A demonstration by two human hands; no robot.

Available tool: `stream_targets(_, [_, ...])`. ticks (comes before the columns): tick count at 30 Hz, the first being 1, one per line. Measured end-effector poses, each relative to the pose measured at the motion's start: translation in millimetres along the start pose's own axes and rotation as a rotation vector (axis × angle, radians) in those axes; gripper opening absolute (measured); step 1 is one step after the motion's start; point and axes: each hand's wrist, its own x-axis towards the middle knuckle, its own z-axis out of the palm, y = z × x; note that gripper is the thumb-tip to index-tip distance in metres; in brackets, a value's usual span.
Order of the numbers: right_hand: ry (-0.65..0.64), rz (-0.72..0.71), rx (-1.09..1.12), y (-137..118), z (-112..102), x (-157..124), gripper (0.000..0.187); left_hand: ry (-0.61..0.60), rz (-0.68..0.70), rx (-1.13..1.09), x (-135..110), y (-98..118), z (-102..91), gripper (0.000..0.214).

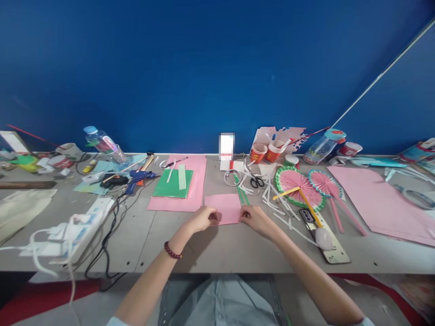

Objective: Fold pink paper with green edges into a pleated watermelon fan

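Note:
A small sheet of pink paper [228, 206] lies in front of me near the middle of the table. My left hand [206, 218] pinches its left edge, fingers closed. At the opposite edge, my right hand [250, 215] grips the paper between thumb and fingers. Just beyond the right hand are green paper strips [242, 192] and a roll of clear tape [233, 178]. Black-handled scissors [257, 181] rest a little farther right. To the left, a green pack of paper [172, 184] sits on a larger pink sheet [200, 176].
Watermelon-pattern paper fans [295, 183], white paper strips [290, 224] and a phone [328, 240] lie on the right. Red paper cups [258, 153] stand at the back. A blue glue gun [139, 180] and a white power strip [91, 226] with cables are on the left.

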Motion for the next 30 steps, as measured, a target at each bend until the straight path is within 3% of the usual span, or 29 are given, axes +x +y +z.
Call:
stream_targets(15, [0.052,-0.049,-0.051,-2,5,-5,0.009,0.063,0.034,0.012,-3,-1,3.3,0.005])
stream_targets(19, [0.086,-0.084,-0.077,5,11,-4,0.011,0.137,0.041,-0.006,-5,-5,0.0,0.023])
stream_targets(25, [0.081,-0.078,-0.075,8,12,-3,0.01,0.106,0.086,-0.049,-22,-5,-10.8,0.026])
stream_targets(30, [0.058,-0.066,-0.065,6,10,-4,0.009,0.067,0.043,-0.029,-33,-4,-15.8,0.023])
